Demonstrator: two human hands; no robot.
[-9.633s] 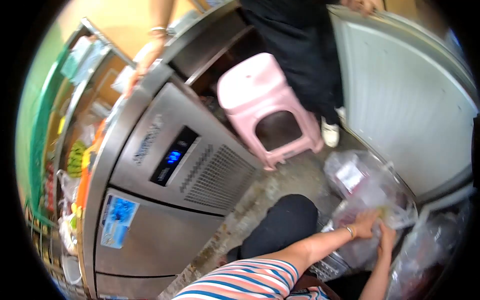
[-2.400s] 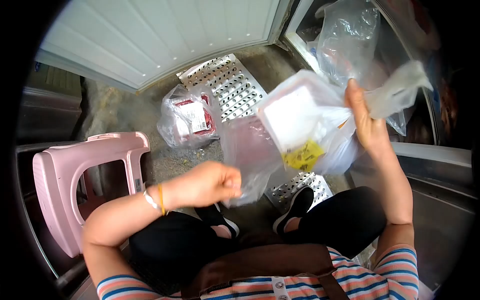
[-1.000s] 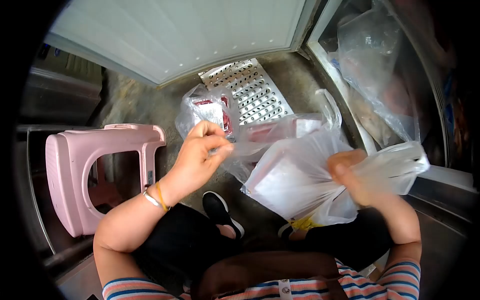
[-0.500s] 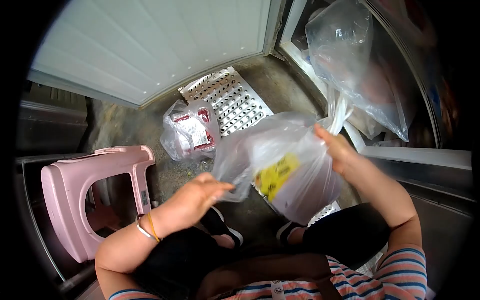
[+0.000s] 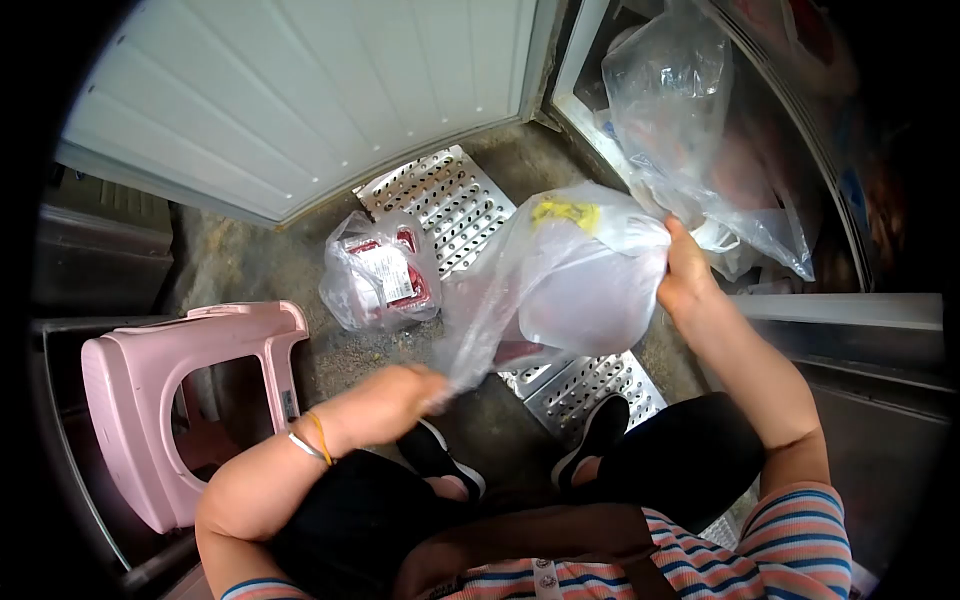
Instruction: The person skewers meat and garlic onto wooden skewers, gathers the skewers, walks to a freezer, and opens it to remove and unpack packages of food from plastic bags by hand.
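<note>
A translucent plastic bag (image 5: pixel 590 290) with a yellow printed label hangs stretched between my two hands above the floor. Pale and dark red contents show through it, but their kind is unclear. My right hand (image 5: pixel 688 270) is closed around its gathered white top, close to the open freezer. My left hand (image 5: pixel 405 395), somewhat blurred, grips a twisted loose end of the bag. Beyond my left hand, a second clear bag (image 5: pixel 340 290) sits on the floor, with red packs and a white printed label inside.
A pink plastic stool (image 5: pixel 140 420) lies at the left. Perforated metal drain covers (image 5: pixel 450 200) run across the floor. A white door (image 5: pixel 320 90) stands open ahead, and a freezer compartment with bagged goods (image 5: pixel 670 90) is at the right.
The bag has turned and become more stretched, its yellow label moving up and away from me. My left hand has pulled down slightly; my right keeps its grip at the neck.
</note>
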